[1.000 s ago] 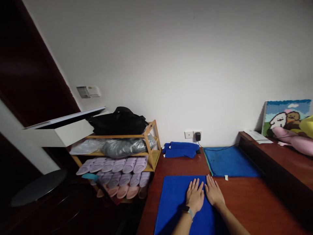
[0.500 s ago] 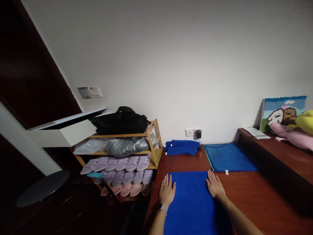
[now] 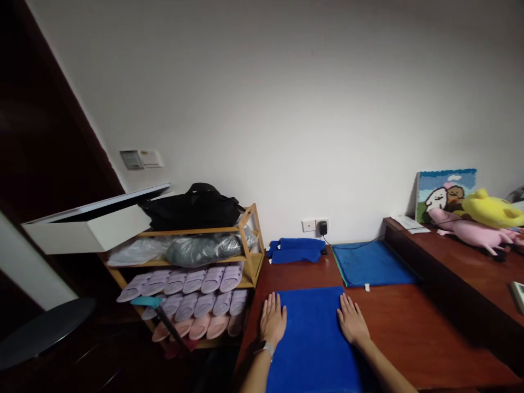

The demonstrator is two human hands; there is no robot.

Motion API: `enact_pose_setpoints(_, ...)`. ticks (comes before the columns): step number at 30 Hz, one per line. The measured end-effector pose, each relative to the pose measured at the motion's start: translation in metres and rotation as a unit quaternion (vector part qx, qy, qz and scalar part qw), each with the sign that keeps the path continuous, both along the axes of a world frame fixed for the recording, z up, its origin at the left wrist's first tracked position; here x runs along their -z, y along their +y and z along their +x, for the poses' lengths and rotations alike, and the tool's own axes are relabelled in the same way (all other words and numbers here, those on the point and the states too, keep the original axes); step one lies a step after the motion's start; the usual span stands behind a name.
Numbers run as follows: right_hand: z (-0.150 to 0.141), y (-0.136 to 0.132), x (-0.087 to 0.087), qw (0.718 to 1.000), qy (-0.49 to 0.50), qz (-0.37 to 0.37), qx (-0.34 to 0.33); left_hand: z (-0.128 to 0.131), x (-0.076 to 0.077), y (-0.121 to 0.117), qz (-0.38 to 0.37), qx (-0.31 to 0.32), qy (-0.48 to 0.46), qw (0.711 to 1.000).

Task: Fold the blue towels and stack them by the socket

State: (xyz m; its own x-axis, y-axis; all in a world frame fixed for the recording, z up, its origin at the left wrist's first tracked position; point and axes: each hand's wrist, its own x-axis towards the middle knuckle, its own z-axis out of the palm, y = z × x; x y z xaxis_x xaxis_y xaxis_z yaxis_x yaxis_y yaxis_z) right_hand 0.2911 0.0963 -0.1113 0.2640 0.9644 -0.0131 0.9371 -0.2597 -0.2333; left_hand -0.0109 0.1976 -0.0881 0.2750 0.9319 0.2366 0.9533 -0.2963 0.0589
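A bright blue towel (image 3: 310, 338) lies flat on the reddish-brown wooden table (image 3: 413, 327), its near end running out of the bottom of the view. My left hand (image 3: 273, 322) rests palm down along its left edge, near the far left corner, fingers stretched out. On the opposite edge my right hand (image 3: 352, 321) also lies flat, fingertips close to the far right corner. Neither hand grips the cloth. Behind them, against the wall, sit rolled or folded blue towels (image 3: 297, 251). To their right a darker blue towel (image 3: 372, 265) with a white tag is spread out.
Left of the table stands a wooden shoe rack (image 3: 249, 256) with lilac and pink slippers and a black bag (image 3: 192, 206) on top. A black plug (image 3: 323, 227) sits in the wall socket. Plush toys (image 3: 470, 232) and a picture (image 3: 446, 191) occupy a raised ledge at right.
The view has turned slightly to the right, so everything sits further left in the picture. Both hands stay flat on the towel's edges, and the towel looks unchanged.
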Motion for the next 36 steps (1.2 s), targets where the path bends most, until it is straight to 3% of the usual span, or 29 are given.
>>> enact_pose_setpoints(2,0.000,0.001,0.000,1.000,0.006,0.009,-0.002,0.026,-0.005,-0.011,0.023,0.042,-0.020,0.999)
enact_pose_setpoints(6,0.000,0.001,-0.001,1.000,0.006,0.011,-0.008,0.110,-0.007,-0.047,-0.006,0.167,-0.066,0.984)
enact_pose_setpoints(9,0.001,-0.001,-0.003,1.000,-0.011,0.000,-0.017,0.158,-0.001,-0.070,-0.054,0.191,-0.085,0.976)
enact_pose_setpoints(11,0.001,-0.002,-0.004,1.000,-0.016,-0.001,-0.023,0.166,0.004,-0.078,-0.076,0.192,-0.088,0.975)
enact_pose_setpoints(14,-0.001,-0.002,-0.007,1.000,-0.008,0.000,-0.016,0.140,0.006,-0.076,-0.087,0.181,-0.069,0.977)
enact_pose_setpoints(20,-0.004,-0.001,-0.007,1.000,0.002,0.005,0.005,0.029,-0.005,-0.052,-0.101,0.047,-0.009,0.994)
enact_pose_setpoints(23,-0.005,-0.001,-0.006,1.000,0.006,0.013,0.009,-0.006,-0.007,-0.047,-0.098,0.019,-0.001,0.995)
enact_pose_setpoints(30,-0.009,-0.008,-0.016,1.000,0.013,-0.003,0.021,-0.012,-0.002,-0.048,-0.072,0.016,-0.019,0.997)
enact_pose_setpoints(36,-0.014,-0.034,-0.005,0.999,0.030,0.017,-0.003,-0.013,0.005,-0.044,-0.059,0.015,-0.017,0.998)
